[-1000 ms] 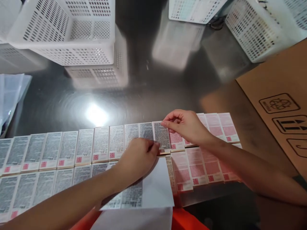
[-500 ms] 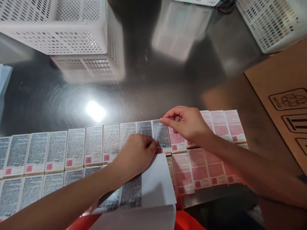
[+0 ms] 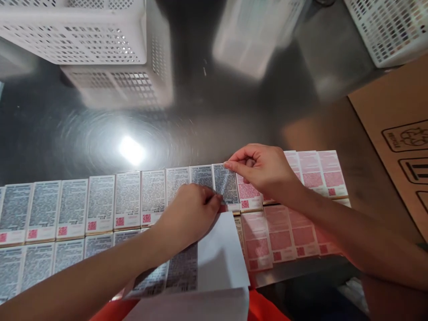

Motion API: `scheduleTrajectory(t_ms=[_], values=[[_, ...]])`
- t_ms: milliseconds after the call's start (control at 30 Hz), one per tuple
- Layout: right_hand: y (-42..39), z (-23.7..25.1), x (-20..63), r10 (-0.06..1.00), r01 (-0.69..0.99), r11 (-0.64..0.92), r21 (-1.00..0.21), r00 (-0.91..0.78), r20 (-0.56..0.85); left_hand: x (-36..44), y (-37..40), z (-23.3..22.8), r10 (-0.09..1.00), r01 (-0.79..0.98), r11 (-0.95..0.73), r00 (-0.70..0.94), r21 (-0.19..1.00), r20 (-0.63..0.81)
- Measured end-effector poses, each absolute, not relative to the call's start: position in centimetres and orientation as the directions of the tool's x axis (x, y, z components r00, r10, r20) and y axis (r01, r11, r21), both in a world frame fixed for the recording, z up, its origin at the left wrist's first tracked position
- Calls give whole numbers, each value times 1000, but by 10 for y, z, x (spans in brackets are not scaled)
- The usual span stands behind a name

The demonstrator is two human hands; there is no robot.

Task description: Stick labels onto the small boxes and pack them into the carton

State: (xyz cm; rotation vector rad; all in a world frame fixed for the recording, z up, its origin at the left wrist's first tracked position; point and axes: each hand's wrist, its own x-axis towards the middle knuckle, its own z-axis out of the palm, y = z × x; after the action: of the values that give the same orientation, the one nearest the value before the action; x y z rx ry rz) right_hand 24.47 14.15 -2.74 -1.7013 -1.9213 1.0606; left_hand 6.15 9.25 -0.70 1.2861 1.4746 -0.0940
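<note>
My right hand (image 3: 269,171) pinches the upper right corner of a label (image 3: 226,182) with dark printed text, lying over a small box in the back row. At the label's lower edge, the thumb and finger of my left hand (image 3: 187,211) are closed together on it. Beneath my left hand and forearm is a white label sheet (image 3: 222,256), with dark labels on its left part. Left of my hands, the boxes (image 3: 102,200) bear dark text and a red square code. To the right, the boxes (image 3: 280,232) show pink print.
The boxes lie side by side in two rows along the near part of a shiny dark table (image 3: 187,129). White perforated baskets (image 3: 100,38) stand at the back left and back right (image 3: 394,31). A brown cardboard carton (image 3: 388,116) is at the right.
The view has shifted slightly, so the baskets sit higher and the left boxes further left. Both hands keep nearly the same hold on the label.
</note>
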Motion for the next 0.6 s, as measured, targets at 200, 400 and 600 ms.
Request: scheduleTrajectory(t_ms=[200,400,600], values=[[142,-27,245,958,685,3,-728,-212,-195,62,93,-8,632,726,407,215,554,-745],[141,-29,245,960,681,23,-732,-219,-173,64,93,-9,632,747,393,203,535,-748],[140,-30,244,968,679,29,-733,-203,-149,66,96,-8,661,782,341,194,521,-724]])
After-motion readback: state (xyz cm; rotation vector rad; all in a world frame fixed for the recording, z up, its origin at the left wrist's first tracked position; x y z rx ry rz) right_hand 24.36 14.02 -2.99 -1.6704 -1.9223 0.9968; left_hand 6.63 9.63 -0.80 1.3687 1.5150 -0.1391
